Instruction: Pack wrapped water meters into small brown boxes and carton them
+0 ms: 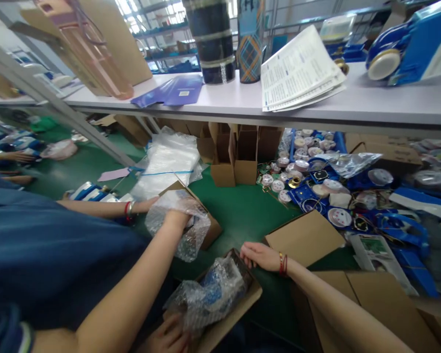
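Note:
A cardboard box [231, 321] stands open in front of me at a slant. Inside it lies a blue-and-white item in bubble wrap [215, 289], its shape blurred by the plastic. At the bottom edge, my left hand [171, 336] has its curled fingers on the near end of the wrap; part of this hand is cut off. My right hand [260, 256], with red bracelets at the wrist, has its fingers closed at the far corner of the box. Left of it, a co-worker's hand [178, 215] reaches into bubble wrap [196, 235] in another box [211, 230].
Flattened cardboard [305, 238] and an open carton [375, 304] lie to the right, before piled blue and white parts [327, 189]. Clear plastic bags [171, 154] and box dividers [235, 157] stand behind. A shelf [228, 100] with bottles and papers crosses above.

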Demonstrator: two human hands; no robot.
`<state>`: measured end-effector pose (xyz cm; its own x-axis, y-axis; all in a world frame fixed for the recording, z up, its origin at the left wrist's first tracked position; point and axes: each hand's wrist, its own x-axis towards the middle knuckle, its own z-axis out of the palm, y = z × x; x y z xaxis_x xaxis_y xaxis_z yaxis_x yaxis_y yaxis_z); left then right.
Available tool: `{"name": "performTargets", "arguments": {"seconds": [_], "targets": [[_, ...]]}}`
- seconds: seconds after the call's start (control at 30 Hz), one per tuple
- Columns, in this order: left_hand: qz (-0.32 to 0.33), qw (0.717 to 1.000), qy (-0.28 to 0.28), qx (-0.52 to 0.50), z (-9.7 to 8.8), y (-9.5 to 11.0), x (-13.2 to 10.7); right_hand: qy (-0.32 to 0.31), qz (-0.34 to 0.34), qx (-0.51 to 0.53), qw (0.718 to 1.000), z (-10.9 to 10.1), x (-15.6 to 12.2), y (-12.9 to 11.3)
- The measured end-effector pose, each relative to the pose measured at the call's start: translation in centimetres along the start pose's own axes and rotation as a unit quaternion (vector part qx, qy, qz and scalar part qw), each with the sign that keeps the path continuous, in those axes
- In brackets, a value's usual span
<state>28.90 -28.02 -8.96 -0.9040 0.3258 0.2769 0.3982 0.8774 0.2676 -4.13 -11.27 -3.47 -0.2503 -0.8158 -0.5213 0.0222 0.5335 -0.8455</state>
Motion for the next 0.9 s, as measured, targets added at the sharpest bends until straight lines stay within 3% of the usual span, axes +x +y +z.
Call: {"name": "performTargets", "arguments": {"seconds": [0.07, 0.13, 0.27, 0.33, 0.43, 0.5, 0.6, 0.67, 0.83, 0.9], "targets": [[0.016, 1.0, 0.017, 0.005, -1.7, -0.3, 1.0, -0.059, 0.011, 0.007, 0.998, 1.7, -0.2, 0.6], [0.027, 0.999, -0.025, -0.005, -3.5, -1.0, 3.1, -0.086, 0.018, 0.03, 0.996, 2.9, -2.0, 1.4], [0.081, 0.992, -0.095, 0.001, -4.9, -2.8, 7.5, -0.11, 0.047, 0.109, 0.987, 4.5, -8.5, 3.6], [0.132, 0.986, -0.105, -0.006, -4.7, -3.7, 9.4, -0.082, 0.06, 0.13, 0.986, 5.1, -11.6, 4.5], [0.194, 0.97, -0.144, -0.038, -5.3, -4.4, 11.8, 0.026, 0.063, 0.112, 0.991, 5.5, -13.9, 4.9], [0.171, 0.961, -0.187, -0.111, -6.6, -4.4, 13.2, 0.086, 0.063, 0.083, 0.991, 5.2, -13.8, 4.6], [0.013, 0.963, -0.191, -0.189, -7.5, -3.8, 14.8, 0.126, 0.059, 0.042, 0.989, 4.5, -12.8, 3.8], [-0.041, 0.968, -0.194, -0.156, -5.9, -3.1, 15.6, 0.134, 0.054, 0.009, 0.99, 4.2, -12.2, 3.2], [0.002, 0.95, -0.299, -0.09, 1.7, -1.3, 16.5, 0.122, 0.053, -0.145, 0.98, 6.5, -9.1, 2.3], [0.002, 0.949, -0.302, -0.089, 2.0, -1.4, 16.6, 0.087, 0.051, -0.257, 0.961, 8.2, -7.2, 2.3]]}}
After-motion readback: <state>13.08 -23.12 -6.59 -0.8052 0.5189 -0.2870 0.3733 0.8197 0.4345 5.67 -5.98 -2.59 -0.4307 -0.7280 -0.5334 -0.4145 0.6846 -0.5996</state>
